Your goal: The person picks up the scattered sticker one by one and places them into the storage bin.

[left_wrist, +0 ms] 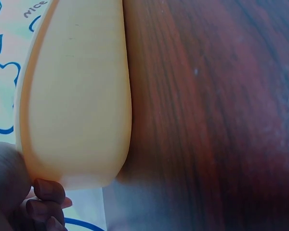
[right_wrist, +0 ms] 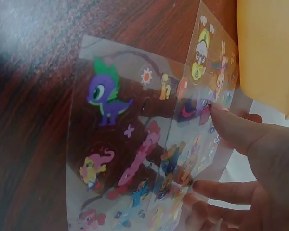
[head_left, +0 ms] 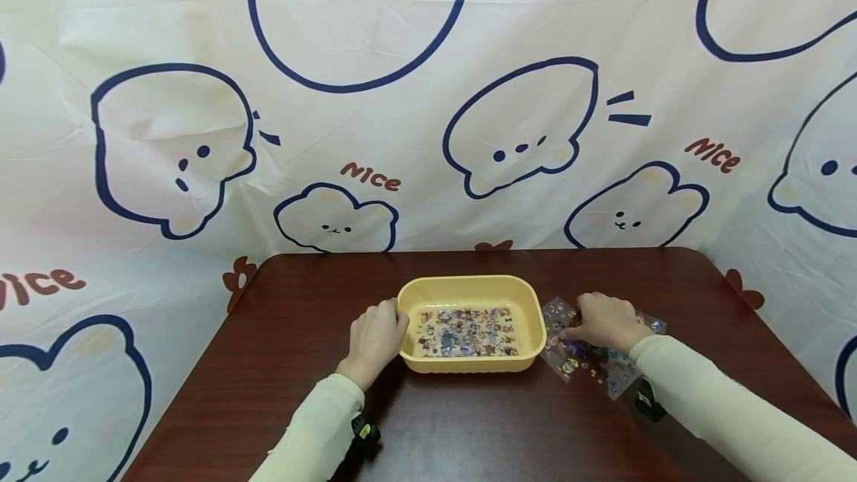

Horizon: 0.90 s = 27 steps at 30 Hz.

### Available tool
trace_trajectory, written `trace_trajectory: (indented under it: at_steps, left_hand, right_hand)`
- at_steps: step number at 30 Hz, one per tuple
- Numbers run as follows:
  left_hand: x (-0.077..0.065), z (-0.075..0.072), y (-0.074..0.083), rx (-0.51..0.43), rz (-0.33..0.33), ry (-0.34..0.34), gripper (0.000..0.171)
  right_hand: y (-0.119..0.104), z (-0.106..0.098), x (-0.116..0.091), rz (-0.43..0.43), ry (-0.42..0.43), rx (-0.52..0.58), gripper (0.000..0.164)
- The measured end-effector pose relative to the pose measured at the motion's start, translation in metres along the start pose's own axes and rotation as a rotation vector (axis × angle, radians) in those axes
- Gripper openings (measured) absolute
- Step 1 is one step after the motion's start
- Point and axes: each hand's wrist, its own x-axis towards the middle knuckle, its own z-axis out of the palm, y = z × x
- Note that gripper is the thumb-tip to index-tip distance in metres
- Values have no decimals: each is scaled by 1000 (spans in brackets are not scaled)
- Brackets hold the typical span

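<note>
A yellow plastic basin (head_left: pixel 474 365) stands on the table, with a sheet of small colourful stickers (head_left: pixel 466 332) lying flat inside. My left hand (head_left: pixel 378 337) grips the basin's left end. In the left wrist view, its curled fingertips (left_wrist: pixel 49 188) show at the rim, beside the basin's smooth outer wall. To the right of the basin, my right hand (head_left: pixel 605 320) pinches clear sticker sheets (head_left: pixel 569 363) between thumb and fingers. Seen from the right wrist, the transparent sheets overlap and carry cartoon ponies and a purple dragon sticker (right_wrist: pixel 106 94); the basin's wall is close by.
The dark brown wooden table (head_left: pixel 469 422) has a far edge that meets a white cloth backdrop (head_left: pixel 415 125) printed with blue cartoon outlines. Dark wrist devices (head_left: pixel 364 430) sit under both pale sleeves (head_left: pixel 723 393).
</note>
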Motion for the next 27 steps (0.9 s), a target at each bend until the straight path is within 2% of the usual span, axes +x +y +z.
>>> trace_trajectory:
  at_steps: [8, 27]
  left_hand:
    - [0, 0, 0, 10, 8, 4, 22]
    - [0, 0, 0, 9, -1, 0, 22]
  right_hand:
    - [1, 0, 3, 5, -17, 6, 51]
    - [-4, -5, 3, 43, -75, 62, 46]
